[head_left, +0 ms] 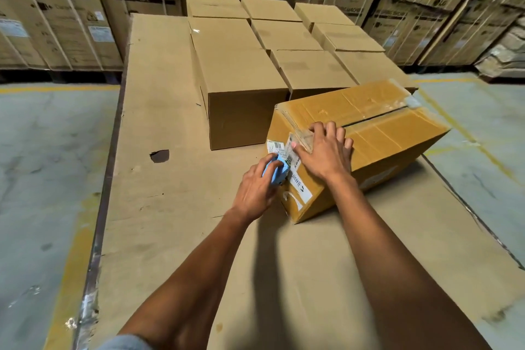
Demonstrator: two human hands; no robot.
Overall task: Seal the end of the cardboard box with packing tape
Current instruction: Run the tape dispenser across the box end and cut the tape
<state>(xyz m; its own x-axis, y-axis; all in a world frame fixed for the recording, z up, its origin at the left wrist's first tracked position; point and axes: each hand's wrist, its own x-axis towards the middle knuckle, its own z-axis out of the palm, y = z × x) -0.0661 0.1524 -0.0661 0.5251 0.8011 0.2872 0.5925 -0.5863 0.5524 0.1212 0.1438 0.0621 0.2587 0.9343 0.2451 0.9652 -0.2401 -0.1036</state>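
A yellow-brown cardboard box (pixel 380 133) lies angled on a large flat cardboard sheet (pixel 159 179), its near end bearing white labels. Clear packing tape (pixel 301 138) runs over the near top edge and along the top seam. My right hand (pixel 324 150) lies flat on the near top corner, fingers spread, pressing the tape down. My left hand (pixel 255 190) grips a light blue tape dispenser (pixel 277 170) held against the box's near end face, just below the right hand. The dispenser's roll is hidden by the hand.
Several plain closed cartons (pixel 241 71) stand in rows just behind the box. Stacks of LG washing machine cartons (pixel 56 14) line the back wall. Bare concrete floor (pixel 42 165) with yellow lines lies on both sides. A torn hole (pixel 159 156) marks the sheet.
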